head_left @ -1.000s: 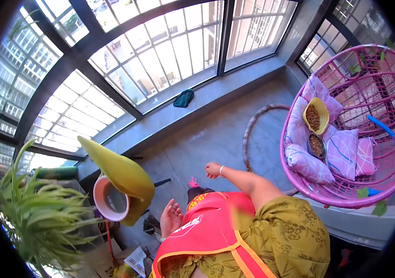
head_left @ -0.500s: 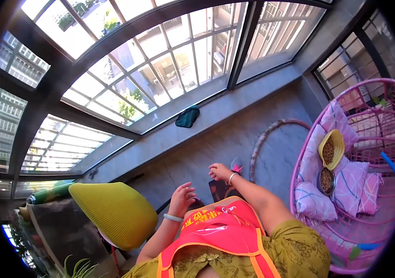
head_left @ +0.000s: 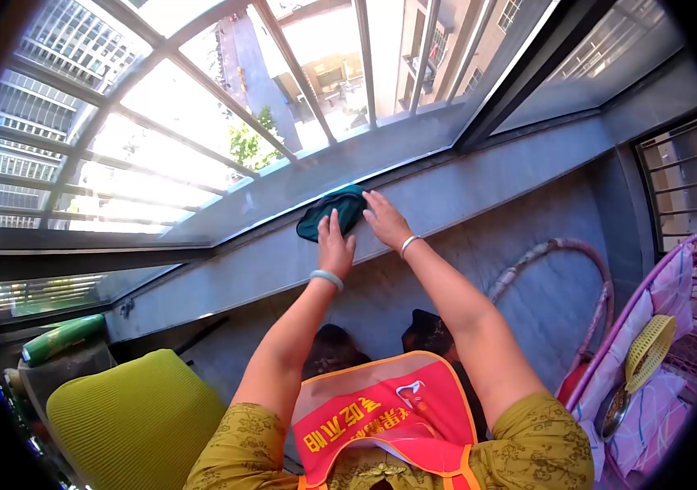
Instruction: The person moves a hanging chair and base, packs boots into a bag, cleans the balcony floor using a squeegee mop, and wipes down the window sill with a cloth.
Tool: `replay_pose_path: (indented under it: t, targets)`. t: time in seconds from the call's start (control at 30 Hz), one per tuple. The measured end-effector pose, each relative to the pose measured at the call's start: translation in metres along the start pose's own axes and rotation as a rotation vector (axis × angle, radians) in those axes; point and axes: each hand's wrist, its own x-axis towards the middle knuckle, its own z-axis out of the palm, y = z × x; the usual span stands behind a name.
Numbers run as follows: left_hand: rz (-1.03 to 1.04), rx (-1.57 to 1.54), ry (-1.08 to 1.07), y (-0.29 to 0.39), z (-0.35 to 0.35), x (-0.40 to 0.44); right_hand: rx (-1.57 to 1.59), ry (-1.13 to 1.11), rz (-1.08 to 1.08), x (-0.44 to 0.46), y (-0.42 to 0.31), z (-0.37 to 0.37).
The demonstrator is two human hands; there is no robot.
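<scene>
A dark green cloth [head_left: 330, 212] lies bunched on the grey window ledge [head_left: 414, 196], against the window frame. My left hand [head_left: 335, 247] is at the cloth's lower edge, its fingers apart and pointing up toward the window. On the cloth's right side is my right hand [head_left: 384, 220], fingers spread, the fingertips at its edge. Neither hand has closed round the cloth. Whether the fingertips press on it is hard to tell.
A yellow-green ribbed cover [head_left: 136, 420] stands at the lower left, near a green roll [head_left: 65, 338]. At the right is a pink wicker chair [head_left: 602, 359] with cushions, a yellow basket [head_left: 649, 353] and a metal bowl [head_left: 612, 410]. A curved tube [head_left: 559, 245] lies behind it.
Both hands have reached forward from near my lap to the green cloth on the ledge. The view has moved closer to the window, and the chair now sits lower at the right.
</scene>
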Motion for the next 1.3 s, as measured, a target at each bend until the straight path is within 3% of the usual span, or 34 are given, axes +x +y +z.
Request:
replay_pose_path:
  t: [0.1, 0.23, 0.4, 0.47, 0.57, 0.63, 0.67, 0.73, 0.8, 0.9, 0.97, 1.1, 1.17, 1.2, 1.3]
  targets:
    - [0.004, 0.057, 0.129, -0.042, 0.036, 0.037, 0.134, 0.007, 0.063, 0.04, 0.04, 0.044]
    - [0.05, 0.121, 0.237, -0.072, 0.052, 0.053, 0.002, 0.103, 0.264, 0.036, 0.036, 0.063]
    - [0.142, 0.067, 0.291, -0.079, 0.046, 0.058, 0.081, 0.151, 0.095, 0.044, 0.06, 0.061]
    - [0.174, 0.007, 0.255, -0.076, 0.039, 0.061, 0.307, 0.011, 0.001, 0.044, 0.066, 0.051]
    - [0.247, -0.079, 0.269, -0.031, 0.026, 0.059, 0.345, 0.101, -0.17, 0.026, 0.058, 0.009]
    - [0.383, -0.23, 0.27, 0.025, 0.019, 0.051, 0.677, 0.263, -0.192, 0.012, 0.061, -0.028]
    - [0.449, -0.233, 0.267, 0.057, 0.019, 0.05, 0.76, 0.236, -0.151, 0.005, 0.065, -0.055]
    - [0.491, -0.302, 0.234, 0.105, 0.035, 0.061, 0.88, 0.408, -0.208, -0.016, 0.073, -0.106]
    - [0.553, -0.373, 0.184, 0.147, 0.06, 0.078, 0.795, 0.58, -0.273, -0.023, 0.105, -0.146]
    - [0.57, -0.455, 0.076, 0.202, 0.116, 0.103, 0.849, 0.742, -0.23, -0.034, 0.157, -0.194]
    - [0.662, -0.345, 0.126, 0.229, 0.16, 0.12, 0.77, 0.829, -0.179, -0.033, 0.202, -0.22]
    - [0.576, -0.213, 0.022, 0.25, 0.238, 0.148, 0.465, 0.844, -0.004, -0.027, 0.272, -0.252]
    - [0.556, -0.195, -0.091, 0.236, 0.265, 0.151, -0.026, 0.773, 0.042, -0.027, 0.29, -0.245]
    - [0.556, -0.187, -0.091, 0.23, 0.271, 0.147, -0.095, 0.67, 0.067, -0.028, 0.282, -0.24]
    - [0.622, -0.204, 0.027, 0.202, 0.283, 0.13, -0.554, 0.54, 0.096, -0.042, 0.263, -0.214]
